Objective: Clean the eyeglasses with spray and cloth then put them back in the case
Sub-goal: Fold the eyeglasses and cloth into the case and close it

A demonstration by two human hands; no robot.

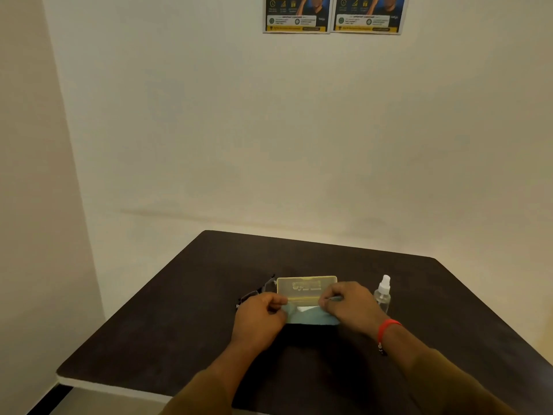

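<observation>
A pale yellow translucent glasses case [306,286] stands open in the middle of the dark table [179,339], its lid raised toward me. In front of it a light blue cloth [311,317] is stretched between my hands. My left hand [259,317] pinches the cloth's left edge and my right hand [348,304] pinches its right edge. The dark-framed eyeglasses [256,292] lie on the table left of the case, partly hidden behind my left hand. A small clear spray bottle [383,295] with a white nozzle stands upright just right of my right hand.
The table sits in a corner, with cream walls close behind and to the left. Two posters [333,13] hang high on the back wall. The table's front-left edge [98,384] drops off to a dark floor. A red band is on my right wrist.
</observation>
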